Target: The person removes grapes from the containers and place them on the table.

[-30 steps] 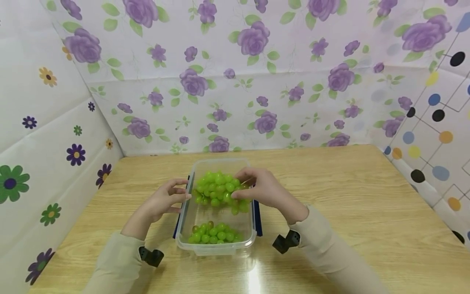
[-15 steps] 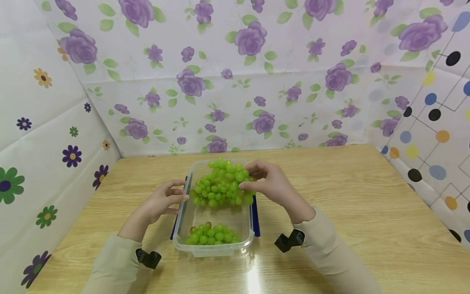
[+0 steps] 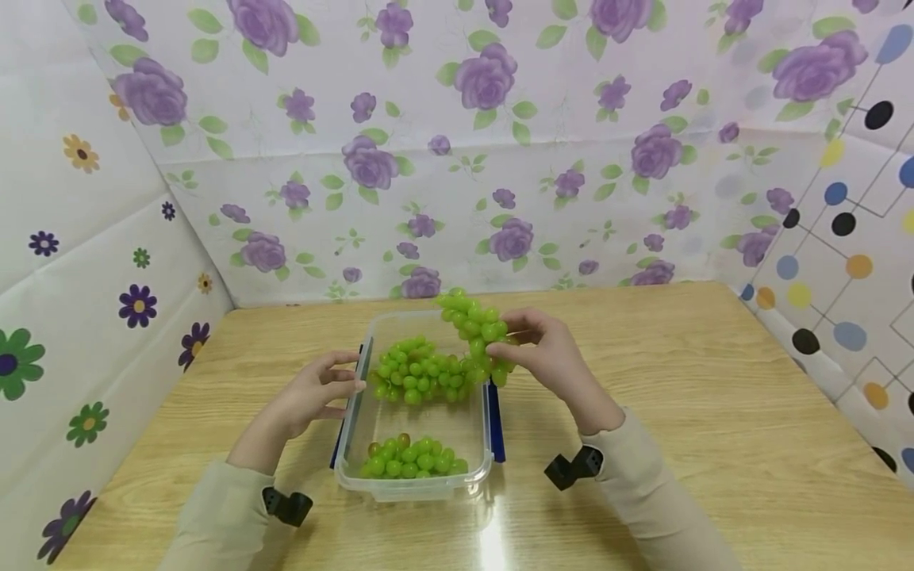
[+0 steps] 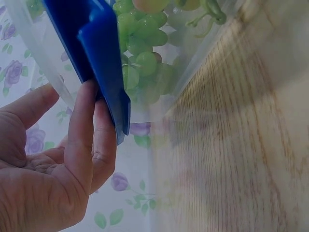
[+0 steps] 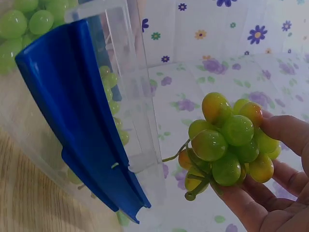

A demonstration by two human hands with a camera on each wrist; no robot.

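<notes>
Head view: a person's right hand pinches a bunch of green grapes at the far right corner of a clear plastic container on a wooden table. The lifted end of the bunch rises toward one o'clock above the container's rim, while the rest trails back toward nine o'clock across the middle of the box, so its long axis runs roughly left to right, sloping up at the right. The grip sits at the bunch's right end, and the right hand is plainly the nearer one.

The left hand rests with relaxed, nearly straight fingers against the blue latch on the container's left wall, holding nothing. A second, smaller cluster of grapes lies at six o'clock inside the container, apart from the lifted bunch.

The right wrist view shows the fingers curled round the grapes just beside the container's right-hand blue clasp. Floral-patterned panels enclose the table.
</notes>
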